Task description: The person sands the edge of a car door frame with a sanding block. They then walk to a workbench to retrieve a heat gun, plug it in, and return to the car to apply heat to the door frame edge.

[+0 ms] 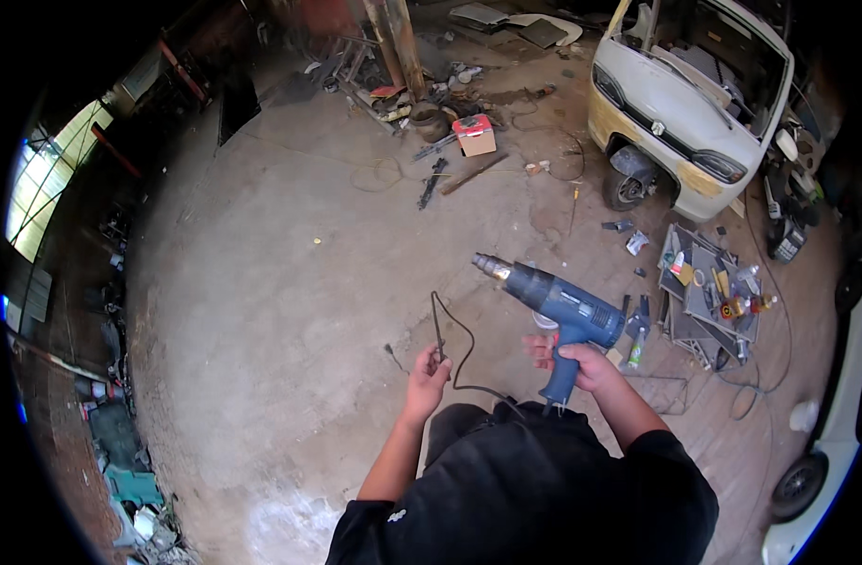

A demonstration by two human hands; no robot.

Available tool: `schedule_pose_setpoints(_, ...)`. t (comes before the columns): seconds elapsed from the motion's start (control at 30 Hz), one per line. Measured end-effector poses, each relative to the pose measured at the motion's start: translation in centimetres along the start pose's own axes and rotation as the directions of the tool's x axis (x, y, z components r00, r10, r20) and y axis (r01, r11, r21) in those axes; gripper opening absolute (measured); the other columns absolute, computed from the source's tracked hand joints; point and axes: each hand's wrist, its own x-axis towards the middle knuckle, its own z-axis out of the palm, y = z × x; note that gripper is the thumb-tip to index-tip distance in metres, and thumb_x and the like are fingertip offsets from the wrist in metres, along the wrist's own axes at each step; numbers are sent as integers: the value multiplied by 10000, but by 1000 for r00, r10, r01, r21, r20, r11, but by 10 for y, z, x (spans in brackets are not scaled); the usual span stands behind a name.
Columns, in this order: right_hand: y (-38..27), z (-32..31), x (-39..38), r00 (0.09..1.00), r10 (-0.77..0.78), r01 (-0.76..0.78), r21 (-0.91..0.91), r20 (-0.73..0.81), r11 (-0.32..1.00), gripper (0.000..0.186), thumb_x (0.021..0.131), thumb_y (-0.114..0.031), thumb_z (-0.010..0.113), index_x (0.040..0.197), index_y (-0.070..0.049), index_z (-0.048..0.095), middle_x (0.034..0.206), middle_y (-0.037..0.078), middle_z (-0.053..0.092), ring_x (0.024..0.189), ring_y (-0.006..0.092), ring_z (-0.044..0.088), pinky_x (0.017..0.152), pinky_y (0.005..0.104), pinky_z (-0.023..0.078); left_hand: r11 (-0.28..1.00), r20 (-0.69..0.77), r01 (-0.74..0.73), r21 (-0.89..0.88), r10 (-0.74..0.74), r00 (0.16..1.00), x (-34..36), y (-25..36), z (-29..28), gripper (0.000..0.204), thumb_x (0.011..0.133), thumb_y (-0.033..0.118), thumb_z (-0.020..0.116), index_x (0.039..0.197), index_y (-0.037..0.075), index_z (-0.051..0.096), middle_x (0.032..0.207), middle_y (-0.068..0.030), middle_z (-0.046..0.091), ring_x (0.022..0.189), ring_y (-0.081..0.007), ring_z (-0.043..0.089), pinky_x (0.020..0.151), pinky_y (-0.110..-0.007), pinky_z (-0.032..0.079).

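Blue heat gun point(572, 306) is held round its handle by R hand point(591, 368), nozzle point(490, 266) aimed up-left; blk cord point(469, 344) is pinched btwn L hand's point(430, 367) thumb & fingers.

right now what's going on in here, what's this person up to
A person is holding a blue heat gun by its handle in the right hand, nozzle toward the upper left of the view. The left hand pinches a dark cord, which loops in front of the body. A white car body stands ahead to the right.
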Motion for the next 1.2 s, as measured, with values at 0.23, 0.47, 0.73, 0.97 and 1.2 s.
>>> schedule_pose_setpoints(0.23, -63, -12, 240, 998, 21, -16, -81, 58, 997, 306, 841, -237, 670, 1089, -64, 626, 1427, 231, 441, 1328, 419, 438, 1123, 527, 328, 996, 535, -3, 85, -43, 844, 200, 23, 0, 377, 966, 101, 590, 1329, 18, 531, 987, -42, 593, 898, -112, 561, 795, -262, 470)
schedule_pose_setpoints(0.47, -142, -46, 379, 936, -188, 197, -1, -298, 980, 267, 841, -246, 663, 1001, -56, 569, 915, 95, 562, 885, 268, 579, 949, 501, 467, 897, 898, -378, 228, -44, 438, 486, 5, 20, 205, 833, 149, 684, 988, 19, 651, 790, -112, 657, 746, -197, 645, 683, -338, 512)
schedule_pose_setpoints(0.73, -233, -99, 456, 768, -359, 446, 40, -530, 894, 285, 842, -253, 672, 1011, -42, 580, 897, 105, 573, 852, 264, 577, 868, 437, 483, 624, 755, -533, 572, -147, 639, 765, -85, 53, 131, 853, 169, 560, 897, 72, 637, 827, -192, 652, 825, -377, 641, 727, -469, 512)
schedule_pose_setpoints(0.97, -358, -188, 580, 807, -311, 426, 132, -502, 895, 279, 838, -242, 669, 1025, -59, 569, 891, 103, 583, 851, 264, 580, 821, 426, 488, 496, 444, -309, 812, -180, 878, 930, -90, -3, 163, 849, 166, 581, 968, 87, 661, 923, -206, 678, 898, -404, 641, 778, -466, 526)
schedule_pose_setpoints(1.2, -490, -235, 700, 853, -322, 332, -50, -411, 942, 242, 815, -170, 681, 1004, -50, 588, 906, 79, 587, 816, 226, 588, 803, 407, 503, 323, 140, -54, 945, -249, 958, 1022, -70, -46, 163, 852, 193, 570, 883, 76, 680, 935, -210, 691, 910, -406, 658, 795, -485, 534)
